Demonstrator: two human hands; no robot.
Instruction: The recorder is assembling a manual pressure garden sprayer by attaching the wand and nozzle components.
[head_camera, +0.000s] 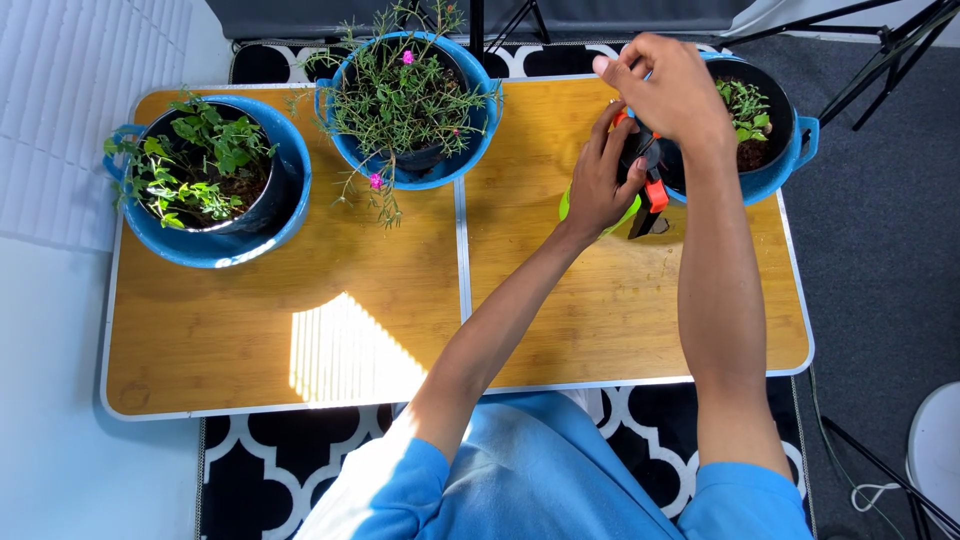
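hands meet over the far right of a wooden folding table (300, 350), the left hand (598, 185) clamped on an orange-and-black tool (648, 190) beside a blue potted plant (790, 150), the right hand (668, 88) curled above it, seemingly steadying, its hold unclear.

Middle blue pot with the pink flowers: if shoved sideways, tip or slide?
Probably slides: the middle pot looks wide and squat on the smooth table. Likely heavy with soil. The thin stems overhanging its rim look floppy and may snag.
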